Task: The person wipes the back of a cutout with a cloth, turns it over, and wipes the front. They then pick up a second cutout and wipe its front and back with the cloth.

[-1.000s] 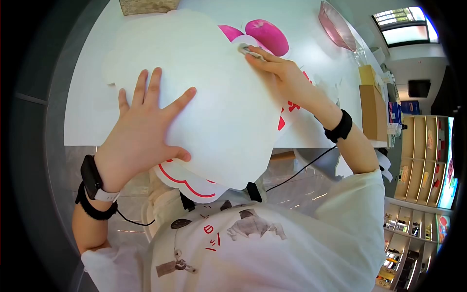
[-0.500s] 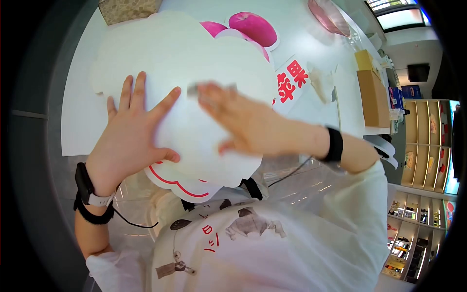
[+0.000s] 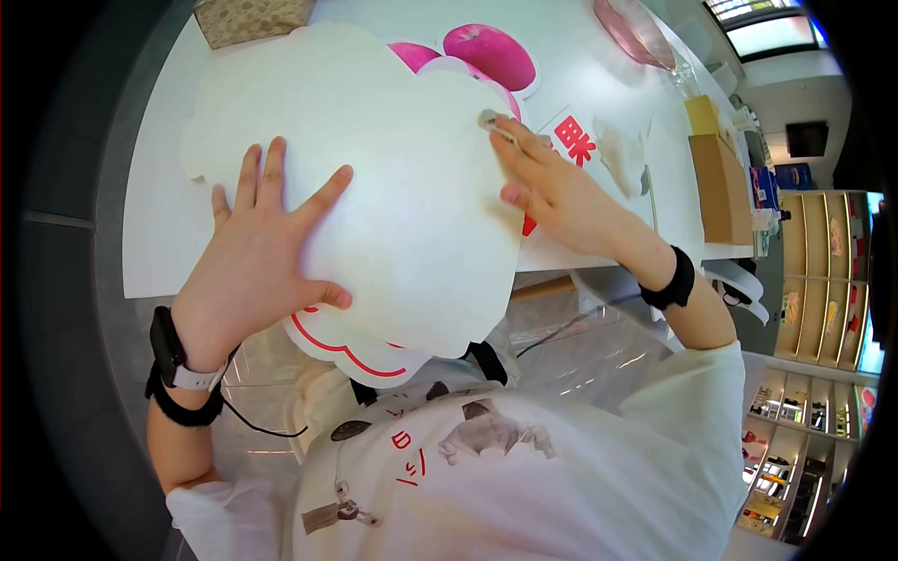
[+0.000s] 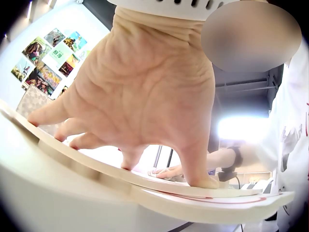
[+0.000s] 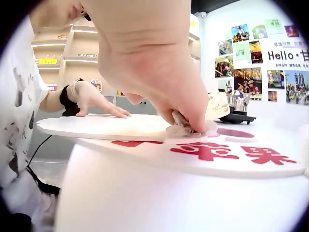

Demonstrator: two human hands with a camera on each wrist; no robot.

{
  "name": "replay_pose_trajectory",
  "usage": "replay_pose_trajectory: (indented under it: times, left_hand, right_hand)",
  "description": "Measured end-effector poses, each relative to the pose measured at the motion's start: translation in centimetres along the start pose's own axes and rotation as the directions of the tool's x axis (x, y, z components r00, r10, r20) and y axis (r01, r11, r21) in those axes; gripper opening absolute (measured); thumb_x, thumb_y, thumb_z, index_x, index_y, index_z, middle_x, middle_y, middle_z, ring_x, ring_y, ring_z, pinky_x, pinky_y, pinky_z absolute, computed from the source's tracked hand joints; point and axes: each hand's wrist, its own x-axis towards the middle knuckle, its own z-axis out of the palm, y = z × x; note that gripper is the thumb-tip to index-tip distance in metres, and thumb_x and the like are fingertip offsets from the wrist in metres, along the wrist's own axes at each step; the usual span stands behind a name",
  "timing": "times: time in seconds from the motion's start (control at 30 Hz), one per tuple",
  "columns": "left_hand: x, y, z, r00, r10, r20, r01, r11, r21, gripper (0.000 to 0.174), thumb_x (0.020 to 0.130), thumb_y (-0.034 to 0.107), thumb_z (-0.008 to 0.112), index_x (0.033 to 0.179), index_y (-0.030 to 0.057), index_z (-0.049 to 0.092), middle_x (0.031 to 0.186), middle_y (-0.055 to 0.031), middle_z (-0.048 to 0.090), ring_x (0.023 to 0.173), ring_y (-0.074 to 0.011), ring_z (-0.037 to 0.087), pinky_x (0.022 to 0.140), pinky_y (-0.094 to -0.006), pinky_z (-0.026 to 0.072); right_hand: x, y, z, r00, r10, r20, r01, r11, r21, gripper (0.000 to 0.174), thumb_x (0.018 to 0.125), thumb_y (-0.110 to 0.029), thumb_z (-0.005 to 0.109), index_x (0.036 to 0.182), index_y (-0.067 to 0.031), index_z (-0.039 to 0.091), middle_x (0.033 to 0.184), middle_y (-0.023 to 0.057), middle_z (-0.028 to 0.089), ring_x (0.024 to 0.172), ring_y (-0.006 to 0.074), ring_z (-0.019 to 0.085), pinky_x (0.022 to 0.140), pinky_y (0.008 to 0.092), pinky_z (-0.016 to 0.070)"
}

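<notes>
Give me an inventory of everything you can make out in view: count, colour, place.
white board: one, white, on the table
tissue: one wad, whitish, on the white board's right edge
red-lined board: one, white and red, under the white board's near edge
red lettering: several characters, red, right of the white board
pink picture: piece count unclear, pink, beyond the white board
patterned box: one, tan, far left
cardboard box: one, brown, right
table: one, white, underneath
shelves: several, tan, right background; contents too small to tell
wall photos: several, multicoloured, background
watch: one, black, left wrist
wristbands: two, black, one per arm
left hand: one, spread on the white board
right hand: one, holding the tissue
</notes>
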Motion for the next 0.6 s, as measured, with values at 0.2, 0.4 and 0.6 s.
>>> replay_pose_trajectory:
  times: [0.2, 0.4, 0.6]
  left_hand:
    - [0.1, 0.4, -0.4, 1.000, -0.013, 0.022, 0.013, 1.000, 0.013, 0.109, 0.054, 0.039, 0.086, 0.147, 0.0302, 0.030, 0.151, -0.0292, 0.009, 0.141, -0.0469, 0.009, 0.108, -0.0628, 0.0189]
    - [0.0, 0.3, 0.1, 1.000, -0.013, -0.001, 0.013, 0.999, 0.030, 0.109, 0.054, 0.039, 0.086, 0.147, 0.0305, 0.029, 0.151, -0.0286, 0.010, 0.141, -0.0459, 0.009, 0.109, -0.0612, 0.0191]
    - [0.2, 0.6, -0.4, 0.999, -0.004, 0.036, 0.003, 1.000, 0.021, 0.111, 0.050, 0.034, 0.087, 0.146, 0.0312, 0.030, 0.152, -0.0275, 0.009, 0.142, -0.0446, 0.008, 0.110, -0.0603, 0.0193]
  right_hand:
    - [5.8, 0.0, 2.2, 0.906, -0.412, -0.098, 0.387, 0.899, -0.204, 0.062, 0.095, -0.040, 0.048, 0.131, 0.0099, 0.040, 0.142, 0.0238, 0.034, 0.131, 0.0374, 0.035, 0.108, 0.0436, 0.0318]
    - [7.2, 4.8, 0.0, 0.953, -0.295, -0.069, 0.280, 0.945, -0.169, 0.053, 0.094, -0.034, 0.049, 0.133, 0.0013, 0.043, 0.142, 0.0224, 0.035, 0.129, 0.0380, 0.039, 0.108, 0.0442, 0.0322]
    - [-2.9, 2.5, 0.6, 0.996, 0.084, -0.021, -0.081, 0.991, 0.106, 0.058, 0.095, -0.022, 0.044, 0.145, 0.0004, 0.026, 0.153, 0.0171, 0.020, 0.141, 0.0336, 0.021, 0.113, 0.0388, 0.0217]
